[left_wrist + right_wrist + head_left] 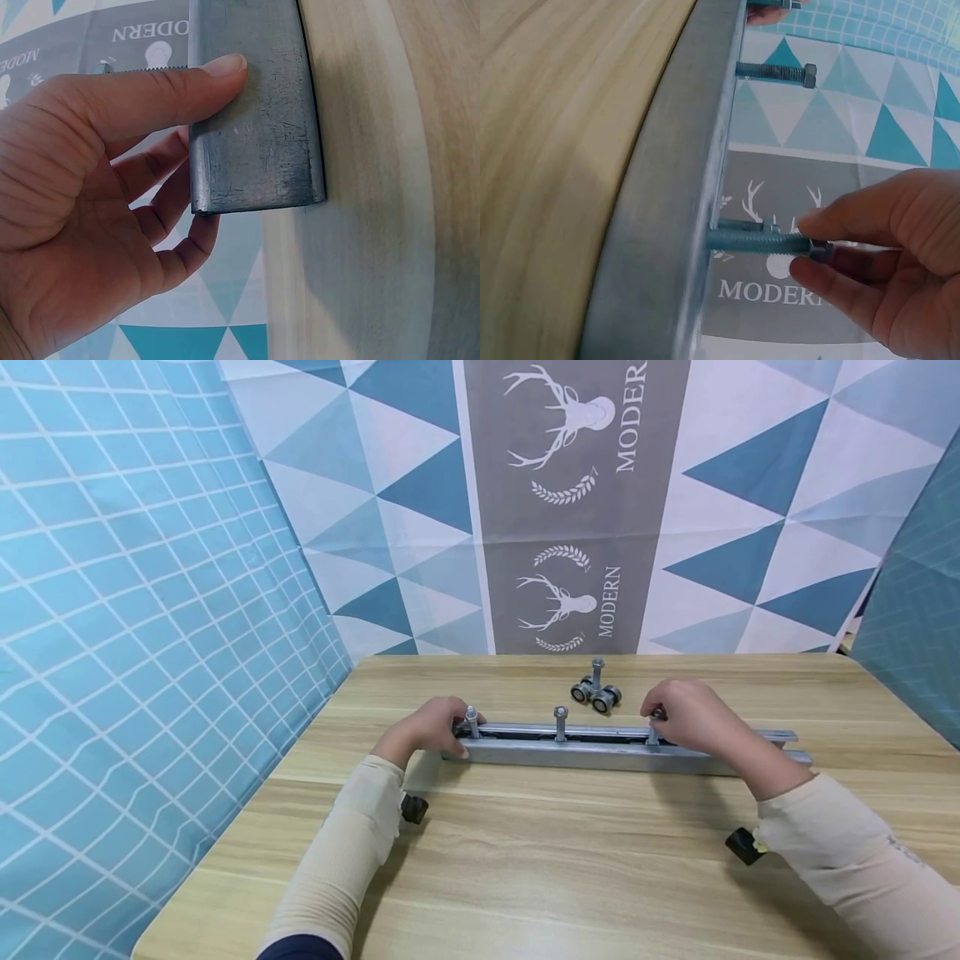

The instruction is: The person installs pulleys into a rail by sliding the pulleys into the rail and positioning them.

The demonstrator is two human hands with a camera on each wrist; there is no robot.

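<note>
A grey metal channel rail (555, 755) lies across the table with its slot facing up. Three bolts stand up out of the slot: a left bolt (472, 722), a middle bolt (560, 725) and a right bolt (757, 241). My left hand (432, 723) grips the rail's left end, thumb on the near side wall and fingers behind, as the left wrist view shows. With thumb and fingers, my right hand (693, 720) pinches the right bolt at its head. What sits below the bolts inside the rail is mostly hidden.
Behind the rail, a roller trolley (597, 690) with small wheels and an upright bolt stands on the wooden table (570, 877). Patterned cloth (420, 510) hangs at the back, and blue checked cloth (135, 610) along the left edge.
</note>
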